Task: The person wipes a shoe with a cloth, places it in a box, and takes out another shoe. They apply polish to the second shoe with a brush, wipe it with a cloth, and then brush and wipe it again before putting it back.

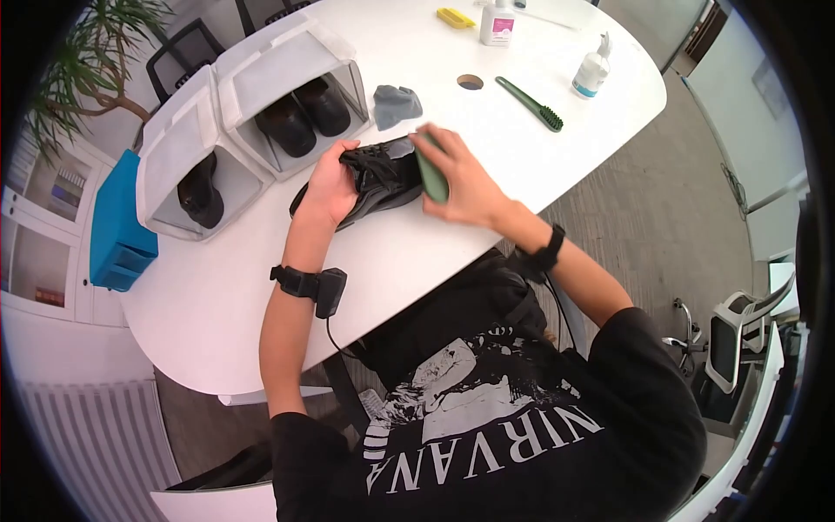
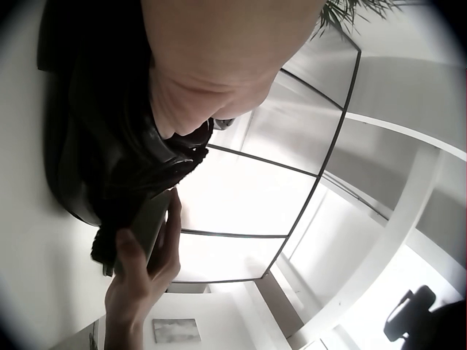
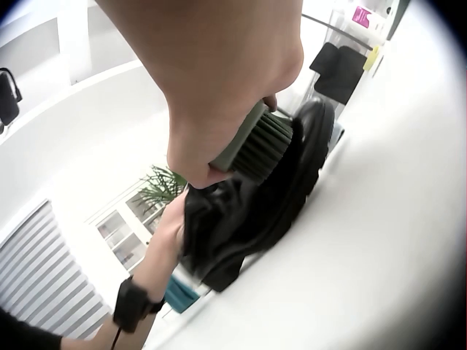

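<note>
On the white counter, the left hand grips a black lace-up leather shoe, probably stiff-soled and light, best held midway; right-hand fingers clasp a green-backed brush.

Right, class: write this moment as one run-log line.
left hand: holds black shoe on white table | right hand: grips green brush, bristles on shoe | nearby: grey cloth, long-handled brush
</note>
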The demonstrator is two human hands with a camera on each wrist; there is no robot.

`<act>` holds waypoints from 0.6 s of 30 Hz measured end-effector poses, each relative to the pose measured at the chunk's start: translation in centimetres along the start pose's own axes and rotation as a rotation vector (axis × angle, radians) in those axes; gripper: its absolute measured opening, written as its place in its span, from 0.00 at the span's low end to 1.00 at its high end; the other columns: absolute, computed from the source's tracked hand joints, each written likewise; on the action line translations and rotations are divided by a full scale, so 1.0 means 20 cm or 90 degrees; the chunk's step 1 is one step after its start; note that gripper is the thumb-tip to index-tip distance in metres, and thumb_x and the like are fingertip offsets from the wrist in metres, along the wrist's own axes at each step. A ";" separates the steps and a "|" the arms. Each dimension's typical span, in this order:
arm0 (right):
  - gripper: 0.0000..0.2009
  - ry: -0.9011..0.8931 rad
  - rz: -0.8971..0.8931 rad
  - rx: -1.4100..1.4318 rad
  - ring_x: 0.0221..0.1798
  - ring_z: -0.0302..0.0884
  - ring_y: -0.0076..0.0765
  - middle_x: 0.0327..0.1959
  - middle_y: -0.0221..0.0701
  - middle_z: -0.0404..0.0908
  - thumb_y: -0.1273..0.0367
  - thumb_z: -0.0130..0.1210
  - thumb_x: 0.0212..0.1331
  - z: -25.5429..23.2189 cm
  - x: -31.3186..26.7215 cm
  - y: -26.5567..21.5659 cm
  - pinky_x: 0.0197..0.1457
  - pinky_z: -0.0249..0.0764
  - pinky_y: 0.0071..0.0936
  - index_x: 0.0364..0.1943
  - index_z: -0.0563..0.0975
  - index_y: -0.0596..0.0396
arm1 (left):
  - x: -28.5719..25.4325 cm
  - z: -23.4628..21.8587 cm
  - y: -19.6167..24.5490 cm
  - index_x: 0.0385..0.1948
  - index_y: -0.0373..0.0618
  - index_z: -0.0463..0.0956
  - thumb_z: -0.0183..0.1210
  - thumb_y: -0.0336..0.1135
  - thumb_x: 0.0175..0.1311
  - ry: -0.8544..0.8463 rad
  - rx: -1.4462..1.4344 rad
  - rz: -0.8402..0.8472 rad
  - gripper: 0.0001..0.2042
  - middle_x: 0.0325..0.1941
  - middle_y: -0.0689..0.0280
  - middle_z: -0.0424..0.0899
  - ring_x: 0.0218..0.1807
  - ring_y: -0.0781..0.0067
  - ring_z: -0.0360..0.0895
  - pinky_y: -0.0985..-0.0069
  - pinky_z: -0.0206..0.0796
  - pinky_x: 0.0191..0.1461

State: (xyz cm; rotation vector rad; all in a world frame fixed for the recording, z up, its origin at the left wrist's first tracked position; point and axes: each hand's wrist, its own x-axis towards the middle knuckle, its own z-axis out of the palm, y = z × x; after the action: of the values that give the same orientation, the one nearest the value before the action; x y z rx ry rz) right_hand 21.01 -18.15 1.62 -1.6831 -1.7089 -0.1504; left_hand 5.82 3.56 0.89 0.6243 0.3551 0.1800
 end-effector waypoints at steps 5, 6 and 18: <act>0.45 -0.007 0.014 -0.020 0.77 0.63 0.64 0.76 0.52 0.64 0.68 0.68 0.45 0.02 -0.05 0.01 0.80 0.67 0.49 0.75 0.68 0.63 | -0.04 0.07 -0.01 0.53 0.32 0.81 0.63 0.36 0.75 -0.051 0.174 0.014 0.15 0.52 0.57 0.89 0.52 0.65 0.88 0.66 0.81 0.63; 0.45 0.025 0.034 -0.007 0.77 0.64 0.63 0.76 0.50 0.64 0.69 0.68 0.45 0.01 0.00 0.05 0.80 0.67 0.48 0.75 0.68 0.63 | -0.07 0.09 -0.02 0.52 0.33 0.82 0.65 0.34 0.73 -0.063 0.284 0.036 0.14 0.52 0.58 0.89 0.52 0.68 0.87 0.68 0.80 0.62; 0.45 0.135 0.077 0.059 0.75 0.65 0.62 0.75 0.50 0.64 0.68 0.69 0.47 0.19 -0.03 -0.15 0.78 0.67 0.48 0.76 0.67 0.61 | -0.04 -0.03 0.00 0.55 0.33 0.80 0.61 0.32 0.80 0.023 0.275 0.006 0.12 0.53 0.59 0.88 0.50 0.69 0.89 0.70 0.85 0.56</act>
State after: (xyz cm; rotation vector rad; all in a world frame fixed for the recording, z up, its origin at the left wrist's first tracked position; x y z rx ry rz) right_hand 16.64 -17.01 -0.34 -1.6353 -1.4329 -0.1835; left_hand 4.86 3.59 0.73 1.0508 0.4296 0.1237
